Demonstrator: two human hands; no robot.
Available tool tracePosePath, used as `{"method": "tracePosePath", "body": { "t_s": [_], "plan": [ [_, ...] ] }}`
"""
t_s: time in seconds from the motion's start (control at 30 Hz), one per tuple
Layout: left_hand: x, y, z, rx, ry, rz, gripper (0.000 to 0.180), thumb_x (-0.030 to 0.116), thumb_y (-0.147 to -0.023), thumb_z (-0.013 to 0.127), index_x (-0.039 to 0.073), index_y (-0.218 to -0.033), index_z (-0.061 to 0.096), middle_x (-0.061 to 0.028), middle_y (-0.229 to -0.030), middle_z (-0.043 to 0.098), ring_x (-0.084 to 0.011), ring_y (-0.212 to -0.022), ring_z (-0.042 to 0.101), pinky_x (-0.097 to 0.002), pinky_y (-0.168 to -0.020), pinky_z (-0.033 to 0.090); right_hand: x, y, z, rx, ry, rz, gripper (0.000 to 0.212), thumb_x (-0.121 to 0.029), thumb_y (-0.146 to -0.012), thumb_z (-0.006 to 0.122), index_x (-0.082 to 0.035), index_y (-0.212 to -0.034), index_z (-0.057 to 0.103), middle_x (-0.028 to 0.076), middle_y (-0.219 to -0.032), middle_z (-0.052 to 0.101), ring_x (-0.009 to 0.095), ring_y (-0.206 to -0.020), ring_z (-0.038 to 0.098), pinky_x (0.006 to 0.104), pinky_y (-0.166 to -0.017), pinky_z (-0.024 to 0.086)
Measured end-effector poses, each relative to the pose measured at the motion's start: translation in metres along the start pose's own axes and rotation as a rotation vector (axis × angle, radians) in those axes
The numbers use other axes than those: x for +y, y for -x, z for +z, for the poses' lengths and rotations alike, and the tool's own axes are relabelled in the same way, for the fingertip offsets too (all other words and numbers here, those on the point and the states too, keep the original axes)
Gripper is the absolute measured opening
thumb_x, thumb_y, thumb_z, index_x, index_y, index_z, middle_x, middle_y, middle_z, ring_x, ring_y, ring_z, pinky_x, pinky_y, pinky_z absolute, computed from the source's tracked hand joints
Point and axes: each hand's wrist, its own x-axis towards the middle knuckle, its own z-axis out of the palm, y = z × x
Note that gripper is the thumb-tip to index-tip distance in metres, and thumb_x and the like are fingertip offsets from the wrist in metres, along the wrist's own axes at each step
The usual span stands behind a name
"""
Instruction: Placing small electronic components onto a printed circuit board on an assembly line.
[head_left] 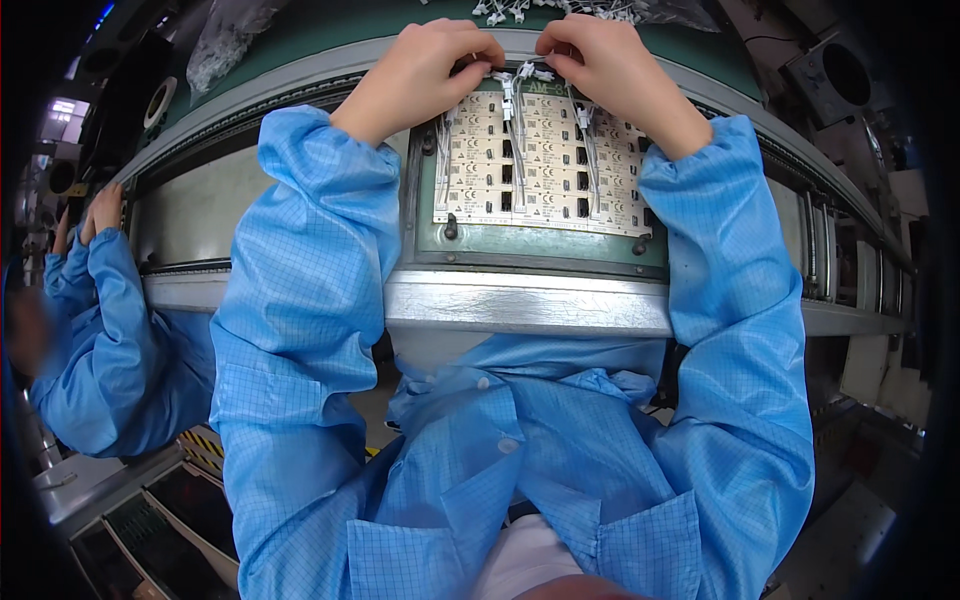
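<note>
A cream-coloured panel of printed circuit boards (548, 205) lies flat in a dark green carrier (520, 241) in front of me. White wire leads with small connectors run down across it in several rows. At its far edge, a cluster of white connectors (526, 71) sits between my hands. My left hand (425, 78) reaches in from the left, thumb and fingers pinched at a white connector. From the right, my right hand (612, 72) pinches a thin white wire beside the same cluster. The fingertips partly hide what each hand grips.
A metal rail (530, 300) runs along the conveyor's near side. Beyond the far rail, more white wire leads (550, 10) lie on a green surface, with a clear plastic bag (222, 50) at the left. A co-worker in a blue smock (125, 350) works at the left.
</note>
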Motion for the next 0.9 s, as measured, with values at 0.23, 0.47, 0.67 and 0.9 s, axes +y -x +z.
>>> {"method": "tracePosePath", "body": {
  "t_s": [0.23,0.47,0.67,0.9],
  "plan": [
    [0.04,-0.005,0.007,0.41,0.053,0.102,0.019,0.024,-0.086,0.07,0.006,-0.093,0.073,-0.0122,-0.088,0.07,-0.0334,-0.088,0.064,-0.045,-0.08,0.047,-0.007,-0.002,0.002,0.009,-0.104,-0.056,0.017,-0.007,-0.085,0.069,0.002,-0.099,0.071,0.018,-0.088,0.073,0.035,-0.083,0.072,0.041,-0.077,0.057],
    [0.049,-0.011,0.01,-0.072,0.166,-0.533,0.027,0.027,-0.088,0.069,0.007,-0.105,0.075,-0.0127,-0.098,0.07,-0.0362,-0.099,0.061,-0.0466,-0.091,0.046,-0.016,0.019,-0.001,-0.045,-0.373,0.274,0.019,-0.008,-0.09,0.069,0.004,-0.105,0.069,0.015,-0.088,0.074,0.024,-0.081,0.072,0.0342,-0.076,0.056],
    [0.044,-0.011,0.031,0.138,0.167,-0.549,0.03,0.043,-0.087,0.072,0.017,-0.098,0.082,-0.0041,-0.077,0.076,-0.0225,-0.077,0.072,-0.0432,-0.087,0.045,-0.013,0.03,0.014,0.034,-0.415,0.207,0.027,-0.009,-0.093,0.071,-0.003,-0.117,0.061,0.01,-0.089,0.076,0.018,-0.08,0.072,0.0328,-0.072,0.057],
    [0.047,-0.018,0.027,0.099,0.28,-0.648,0.022,0.027,-0.083,0.074,0.011,-0.096,0.082,-0.0085,-0.082,0.078,-0.0251,-0.079,0.075,-0.0374,-0.08,0.057,0.0,0.033,-0.019,0.144,-0.223,0.069,0.022,-0.016,-0.099,0.066,-0.006,-0.117,0.068,0.009,-0.108,0.074,0.02,-0.097,0.07,0.0311,-0.085,0.055]
  ]
}}
